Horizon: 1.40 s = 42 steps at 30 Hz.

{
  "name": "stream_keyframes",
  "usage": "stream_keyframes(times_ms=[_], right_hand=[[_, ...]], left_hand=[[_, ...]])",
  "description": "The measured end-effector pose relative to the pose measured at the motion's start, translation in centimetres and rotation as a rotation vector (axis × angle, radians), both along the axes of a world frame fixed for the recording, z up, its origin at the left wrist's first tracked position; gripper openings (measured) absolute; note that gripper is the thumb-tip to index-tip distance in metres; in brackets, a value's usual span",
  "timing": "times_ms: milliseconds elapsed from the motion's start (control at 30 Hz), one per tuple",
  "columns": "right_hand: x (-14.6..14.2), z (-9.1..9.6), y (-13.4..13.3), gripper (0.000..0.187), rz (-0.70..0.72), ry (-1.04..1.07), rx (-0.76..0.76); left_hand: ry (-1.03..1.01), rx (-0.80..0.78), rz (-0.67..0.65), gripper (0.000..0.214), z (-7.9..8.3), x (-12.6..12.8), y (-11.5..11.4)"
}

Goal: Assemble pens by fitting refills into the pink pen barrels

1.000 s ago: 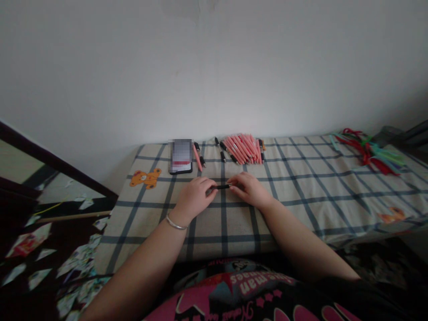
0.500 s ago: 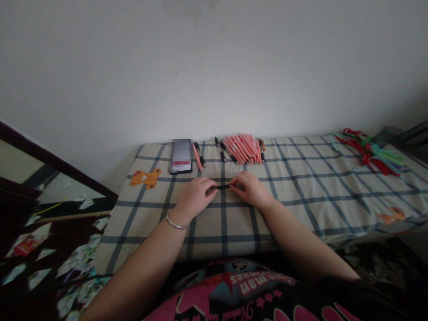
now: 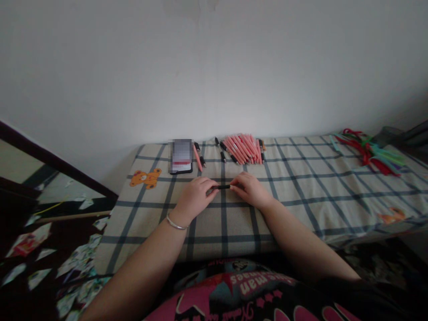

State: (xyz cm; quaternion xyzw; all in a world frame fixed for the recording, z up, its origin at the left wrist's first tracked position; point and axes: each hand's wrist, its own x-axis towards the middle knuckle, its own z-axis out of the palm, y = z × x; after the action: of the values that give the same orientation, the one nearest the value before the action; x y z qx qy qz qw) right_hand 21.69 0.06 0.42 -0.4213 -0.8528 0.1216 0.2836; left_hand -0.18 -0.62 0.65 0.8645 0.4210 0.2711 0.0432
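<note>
Both my hands meet low over the checked tablecloth, each pinching one end of a slim black pen [image 3: 224,187] held level. My left hand [image 3: 195,197], with a silver bangle at the wrist, has its fingers closed on the left end. The fingertips of my right hand [image 3: 251,191] close on the right end. The pen's ends are partly hidden by the fingers. Beyond my hands lies a pile of pink pen barrels [image 3: 243,149], with short black pen pieces [image 3: 223,156] around it. One pink barrel [image 3: 198,158] lies apart to the left, beside two black pieces [image 3: 202,161].
A phone [image 3: 181,156] with a blurred screen lies at the back left. Red, green and blue ribbon-like strips [image 3: 371,154] are heaped at the far right. The checked tablecloth [image 3: 294,178] runs up to a white wall [image 3: 214,80]. Scraps litter the left side below.
My right fingers have shifted very slightly along the pen's right end. The pen stays in both hands, and everything else on the table is where it was.
</note>
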Motion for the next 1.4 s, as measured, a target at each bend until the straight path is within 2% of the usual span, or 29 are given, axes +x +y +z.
stream_keyframes(times_ms=[467,733,900,1233,1400], right_hand=[[-0.03,-0.24,0.26,0.025,0.057,-0.057,0.021],[0.03,0.07,-0.16,0.01,0.009,0.048,0.026],[0.06,-0.1,-0.16,0.017,0.027,0.068,0.053],[0.14,-0.32,-0.05,0.01,0.03,0.053,0.097],[0.11,-0.25,-0.06,0.009,0.015,0.052,0.083]], left_hand=[[0.008,0.017,-0.024,0.011,0.14,0.12,-0.21],[-0.001,-0.022,0.003,0.011,0.04,0.08,-0.17],[-0.011,-0.064,0.013,0.011,0.05,0.12,-0.21],[-0.007,-0.111,0.0,0.016,-0.03,-0.02,-0.06],[-0.029,-0.084,0.004,0.014,-0.23,-0.01,0.03]])
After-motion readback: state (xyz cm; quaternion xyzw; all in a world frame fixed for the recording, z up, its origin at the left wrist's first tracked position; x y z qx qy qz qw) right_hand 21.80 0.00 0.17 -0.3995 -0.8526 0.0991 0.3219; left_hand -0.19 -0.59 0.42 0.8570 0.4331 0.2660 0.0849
